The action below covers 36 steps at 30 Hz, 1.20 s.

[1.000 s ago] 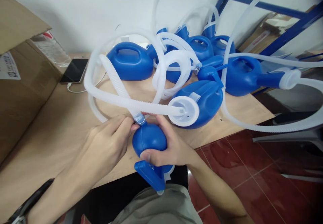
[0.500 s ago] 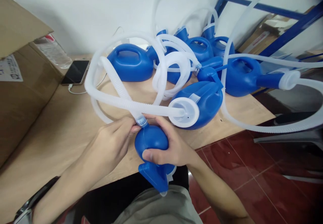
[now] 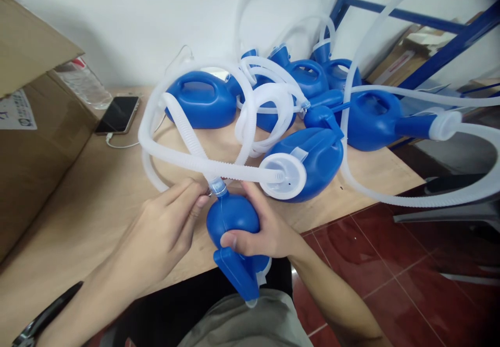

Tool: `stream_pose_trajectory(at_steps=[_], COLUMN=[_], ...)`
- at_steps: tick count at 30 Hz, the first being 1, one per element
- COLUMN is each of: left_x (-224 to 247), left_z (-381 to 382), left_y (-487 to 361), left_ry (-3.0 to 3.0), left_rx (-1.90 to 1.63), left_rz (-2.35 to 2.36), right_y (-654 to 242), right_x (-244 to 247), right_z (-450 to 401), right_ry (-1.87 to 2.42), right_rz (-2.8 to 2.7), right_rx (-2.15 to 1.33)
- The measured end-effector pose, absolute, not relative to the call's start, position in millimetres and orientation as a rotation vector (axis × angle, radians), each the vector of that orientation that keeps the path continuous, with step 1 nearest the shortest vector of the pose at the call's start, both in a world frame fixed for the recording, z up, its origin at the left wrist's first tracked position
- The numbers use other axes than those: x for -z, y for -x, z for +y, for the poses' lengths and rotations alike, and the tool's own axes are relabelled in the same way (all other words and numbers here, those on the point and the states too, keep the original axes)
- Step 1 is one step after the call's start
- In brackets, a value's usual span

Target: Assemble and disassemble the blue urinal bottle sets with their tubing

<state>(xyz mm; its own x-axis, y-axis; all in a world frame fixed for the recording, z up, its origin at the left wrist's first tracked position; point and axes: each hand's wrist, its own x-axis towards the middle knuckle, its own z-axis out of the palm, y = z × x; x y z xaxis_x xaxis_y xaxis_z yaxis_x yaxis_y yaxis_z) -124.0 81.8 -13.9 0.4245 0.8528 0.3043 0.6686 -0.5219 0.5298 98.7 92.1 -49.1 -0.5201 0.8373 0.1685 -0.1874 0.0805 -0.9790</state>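
Note:
My right hand (image 3: 269,232) is wrapped around a blue bulb-shaped plastic piece (image 3: 230,217), its thumb across the near side. This piece has a handle-like part (image 3: 236,274) pointing down toward my lap. On its narrow neck sits the end of a white corrugated hose (image 3: 187,128), with a thin metal hose clamp (image 3: 221,190) around the joint. My left hand (image 3: 172,222) is closed in a pinch at the left side of that clamp, fingertips on its small metal end. The hose loops away over the table, and another white hose crosses it to the cap of a blue jug (image 3: 312,159).
Several more blue jugs with hoses, one being a blue jug (image 3: 201,99), stand along the wall. At left are a cardboard box (image 3: 35,170), a water bottle (image 3: 84,84) and a phone (image 3: 117,114) on a cable. A blue metal rack (image 3: 449,65) rises at right.
My left hand has shifted slightly down and left, so the clamp's end shows between fingertips and hose. The hose loop has moved a little right. My right hand keeps its grip.

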Motion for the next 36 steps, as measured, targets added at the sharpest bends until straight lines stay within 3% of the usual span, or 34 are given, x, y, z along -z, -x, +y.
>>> stream_pose_trajectory(at_steps=[28, 36], left_x=[6.2, 4.6], left_z=[93.9, 92.1], left_y=[126.4, 121.2], left_ry=[-2.154, -2.07], left_rx=[-0.783, -0.747], left_rz=[1.244, 1.311], right_y=[-97.9, -93.2], right_x=[52.7, 48.2], right_z=[91.6, 92.1], right_ry=[0.696, 0.743], right_rz=[-1.336, -1.414], right_rx=[-1.86, -1.727])
